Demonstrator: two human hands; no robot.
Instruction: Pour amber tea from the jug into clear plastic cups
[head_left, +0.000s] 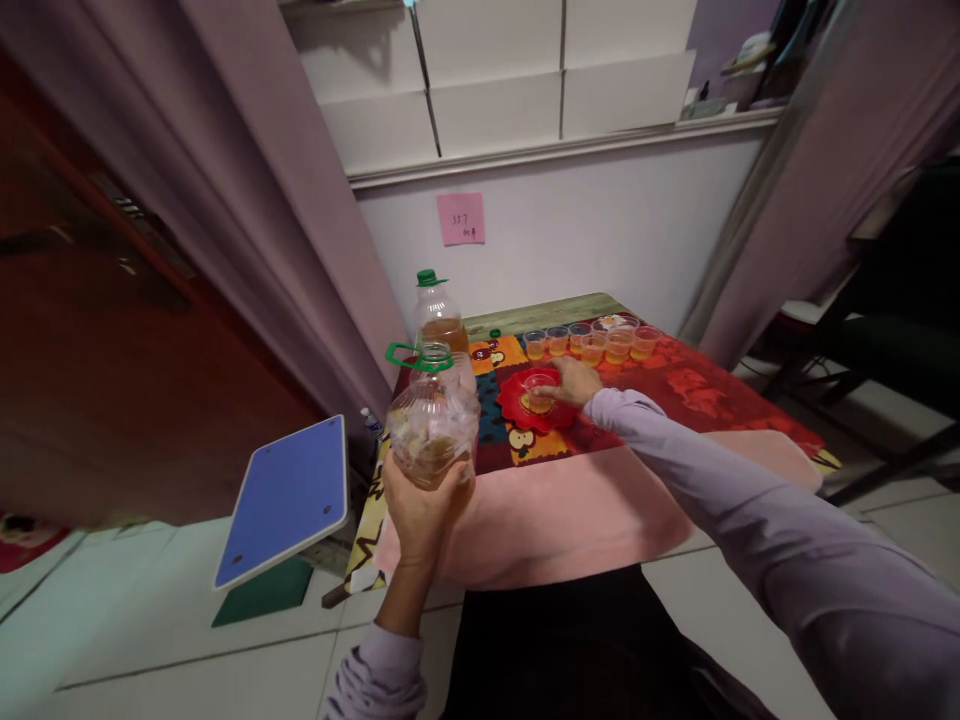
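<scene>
My left hand [421,512] is wrapped round the lower part of a large clear plastic bottle [429,425]. The bottle has no cap, a green carrying ring circles its neck, and amber liquid lies low inside. My right hand [577,382] has its thumb and fingers at a small clear plastic cup [538,393], which has some amber liquid in it. That cup stands on a red scalloped plate [508,410] on the table. Just behind the held bottle is a second big bottle [442,325], capped in green and holding amber liquid.
Several clear cups [618,345] of amber liquid stand grouped at the table's back. A loose green cap [495,333] lies near the back edge. Patterned cloth and a pink cloth [555,520] cover the table. A blue-topped stool [292,500] is at the left.
</scene>
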